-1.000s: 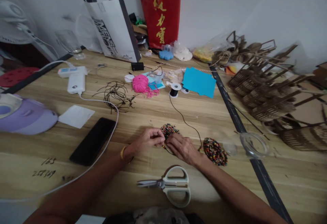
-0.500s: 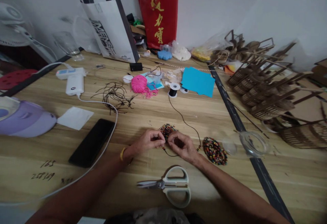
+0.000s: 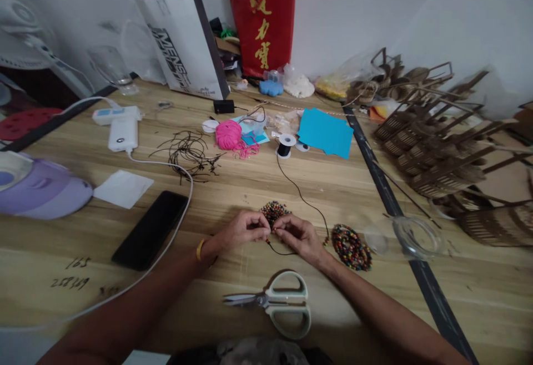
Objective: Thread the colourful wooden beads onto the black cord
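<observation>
We are partway along, as far as we can judge: a few beads sit on the black cord [image 3: 298, 189], some beside our right wrist and one or two just under our left fingertips; many more lie loose in a pile [image 3: 273, 209] beyond our hands, unthreaded; the cord is uncut, running back to its spool [image 3: 284, 150]. A coiled bead string [image 3: 353, 249] lies to the right – this much looks strung already, though we cannot tell whether its ends are tied.

The beads are small, roundish and mixed in colour, red, yellow, green and dark; the cord is thin, loops low between our hands and bends loosely across the wooden table [image 3: 208, 282].

Our left hand [image 3: 245, 226] is pinched at thumb and forefinger on the cord, close to its end as it seems; our right hand [image 3: 303, 237] is pinched too, apparently on a reddish bead [image 3: 273, 229] – the two sets of fingertips are near each other, just before the pile; the scissors [image 3: 261, 299] lie nearer us, blades parted slightly, untouched.
</observation>
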Available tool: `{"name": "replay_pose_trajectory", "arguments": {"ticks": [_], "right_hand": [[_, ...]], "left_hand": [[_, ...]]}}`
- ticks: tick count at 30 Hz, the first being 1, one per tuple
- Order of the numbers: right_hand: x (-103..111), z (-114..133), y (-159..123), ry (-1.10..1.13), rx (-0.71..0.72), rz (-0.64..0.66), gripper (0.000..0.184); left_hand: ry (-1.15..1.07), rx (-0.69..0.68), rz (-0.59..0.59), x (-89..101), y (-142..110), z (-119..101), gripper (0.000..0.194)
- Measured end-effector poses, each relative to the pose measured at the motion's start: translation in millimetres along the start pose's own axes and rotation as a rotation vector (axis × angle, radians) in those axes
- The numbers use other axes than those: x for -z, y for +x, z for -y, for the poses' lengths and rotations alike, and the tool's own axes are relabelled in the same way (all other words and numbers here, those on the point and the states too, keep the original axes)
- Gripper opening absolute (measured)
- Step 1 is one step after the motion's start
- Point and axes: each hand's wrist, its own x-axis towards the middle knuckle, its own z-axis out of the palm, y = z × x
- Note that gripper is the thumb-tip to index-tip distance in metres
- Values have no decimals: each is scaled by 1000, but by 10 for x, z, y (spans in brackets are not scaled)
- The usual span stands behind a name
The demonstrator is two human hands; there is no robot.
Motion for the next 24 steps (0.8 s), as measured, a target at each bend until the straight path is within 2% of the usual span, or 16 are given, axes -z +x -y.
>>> {"name": "replay_pose_trajectory", "arguments": {"ticks": [24], "right_hand": [[-5,-17,4,-24,16,-9,20]], "left_hand": [[-10,5,21,2,-1,2,25]]}}
